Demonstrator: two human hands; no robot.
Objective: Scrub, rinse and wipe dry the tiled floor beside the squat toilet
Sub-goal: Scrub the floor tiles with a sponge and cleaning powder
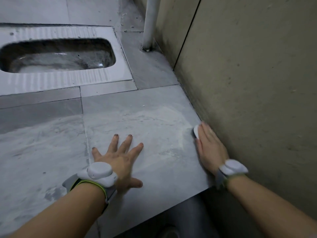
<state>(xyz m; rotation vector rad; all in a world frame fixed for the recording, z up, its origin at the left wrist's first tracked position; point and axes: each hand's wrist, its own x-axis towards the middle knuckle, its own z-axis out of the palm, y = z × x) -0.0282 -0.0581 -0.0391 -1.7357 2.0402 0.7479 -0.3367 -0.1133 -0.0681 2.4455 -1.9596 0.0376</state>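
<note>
The grey tiled floor (137,110) carries pale, cloudy scrub smears. The squat toilet (56,55) sits at the upper left, set into the tiles. My left hand (118,157) lies flat on the floor with fingers spread. My right hand (211,145) is blurred, low against the wall, and grips a small white scrub brush (196,132) with dark bristles pressed on the tile at the wall's foot. Both wrists wear white devices on straps.
A beige wall (248,83) bounds the floor on the right. A white pipe (150,23) rises from the floor in the far corner. The raised tiled platform ends at a front edge (163,210), with a darker lower floor beneath.
</note>
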